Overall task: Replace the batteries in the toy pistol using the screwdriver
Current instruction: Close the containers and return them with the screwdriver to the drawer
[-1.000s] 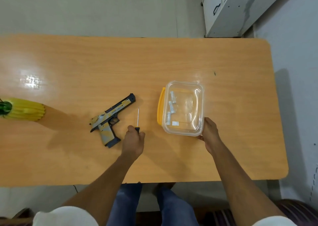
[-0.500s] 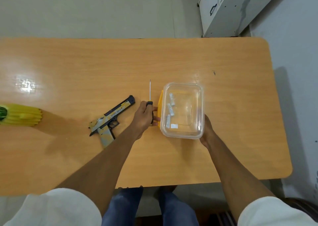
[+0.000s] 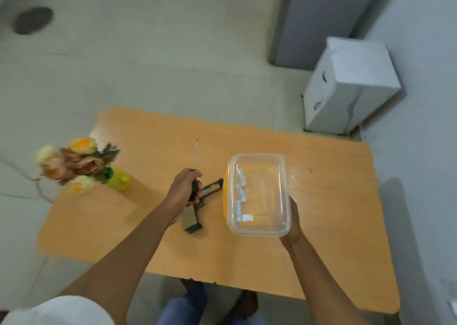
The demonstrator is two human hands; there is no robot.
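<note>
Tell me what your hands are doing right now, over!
Left hand gripping screwdriver, tip up. Right hand holding clear container with batteries. Toy pistol on table, partly under left hand, unopened.

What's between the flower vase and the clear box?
Head view: the left hand gripping the screwdriver, and the toy pistol under it, lie between the vase and the box.

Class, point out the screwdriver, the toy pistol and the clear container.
screwdriver point(image 3: 195, 152), head view, on its metal shaft.
toy pistol point(image 3: 190, 218), head view, on its grip.
clear container point(image 3: 263, 232), head view, on its near rim.
</note>
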